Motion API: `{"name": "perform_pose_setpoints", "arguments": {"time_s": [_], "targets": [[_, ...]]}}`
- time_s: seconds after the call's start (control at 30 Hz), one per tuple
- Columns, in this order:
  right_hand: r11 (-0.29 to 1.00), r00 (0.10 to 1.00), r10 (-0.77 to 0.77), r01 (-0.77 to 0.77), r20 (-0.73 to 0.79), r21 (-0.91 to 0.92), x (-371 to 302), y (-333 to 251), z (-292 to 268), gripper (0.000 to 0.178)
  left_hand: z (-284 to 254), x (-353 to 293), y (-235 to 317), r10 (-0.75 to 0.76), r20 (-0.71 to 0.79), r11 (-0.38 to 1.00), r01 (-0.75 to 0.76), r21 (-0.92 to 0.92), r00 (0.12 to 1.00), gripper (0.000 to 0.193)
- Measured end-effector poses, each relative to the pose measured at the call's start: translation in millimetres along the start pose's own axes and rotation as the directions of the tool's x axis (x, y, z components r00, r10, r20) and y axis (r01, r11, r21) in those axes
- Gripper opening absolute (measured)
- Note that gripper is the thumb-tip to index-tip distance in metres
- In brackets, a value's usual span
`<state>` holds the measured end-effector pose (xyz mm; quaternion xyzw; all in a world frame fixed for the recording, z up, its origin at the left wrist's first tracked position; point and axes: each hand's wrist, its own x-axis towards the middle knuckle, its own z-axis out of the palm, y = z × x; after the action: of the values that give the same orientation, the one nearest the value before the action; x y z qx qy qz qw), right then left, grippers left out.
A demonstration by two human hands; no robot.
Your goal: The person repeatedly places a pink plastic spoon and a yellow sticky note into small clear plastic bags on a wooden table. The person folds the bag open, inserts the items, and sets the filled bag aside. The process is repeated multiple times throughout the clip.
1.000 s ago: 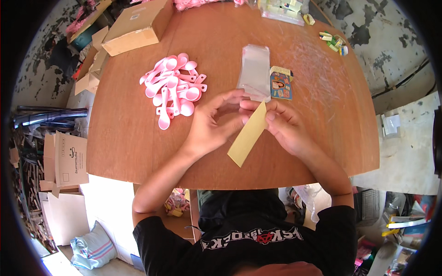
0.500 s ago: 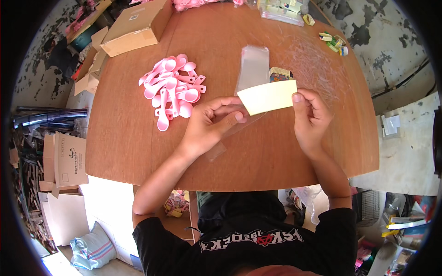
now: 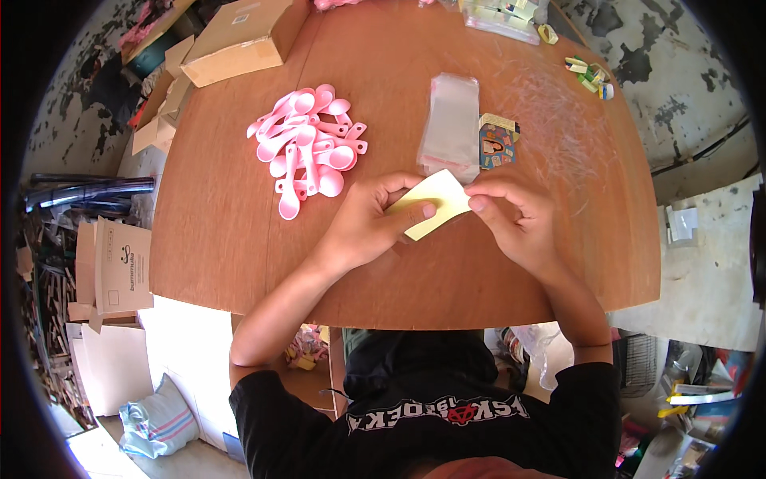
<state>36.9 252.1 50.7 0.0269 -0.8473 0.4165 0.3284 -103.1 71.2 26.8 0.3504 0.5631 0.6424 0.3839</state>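
A pale yellow paper card (image 3: 443, 194) is held over the near middle of the table, tilted and slightly curved. My left hand (image 3: 373, 217) grips its left end, thumb on top and fingers underneath. The thumb and forefinger of my right hand (image 3: 515, 214) pinch its right corner. Just beyond the card lies a stack of clear plastic sleeves (image 3: 451, 120). Against the stack's right side rest printed colourful cards (image 3: 498, 144). To the left of my left hand is a pile of pink plastic measuring spoons (image 3: 307, 148).
A cardboard box (image 3: 239, 44) stands at the table's far left. Thin clear plastic strips (image 3: 550, 120) are scattered at the right. Small yellow-green paper bundles (image 3: 589, 77) lie near the right edge, and a clear container (image 3: 503, 20) with packets sits at the back.
The yellow card has tilted from nearly level to steeply slanted and come lower. My right hand has moved left, closer to my left hand. More of the printed cards now shows.
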Motion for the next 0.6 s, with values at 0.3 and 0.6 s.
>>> {"name": "perform_pose_setpoints", "arguments": {"time_s": [0.3,0.6], "targets": [[0.998,0.995,0.061,-0.059,0.073,-0.025,-2,-12,-1,0.011,0,-3,7,0.036,0.057,0.948,-0.052,0.313,0.998,0.021],[0.997,0.996,-0.037,0.042,0.079,-0.067,0,-18,2,0.013,5,-5,8,0.051,0.021,0.989,-0.054,0.138,0.998,0.02]]}}
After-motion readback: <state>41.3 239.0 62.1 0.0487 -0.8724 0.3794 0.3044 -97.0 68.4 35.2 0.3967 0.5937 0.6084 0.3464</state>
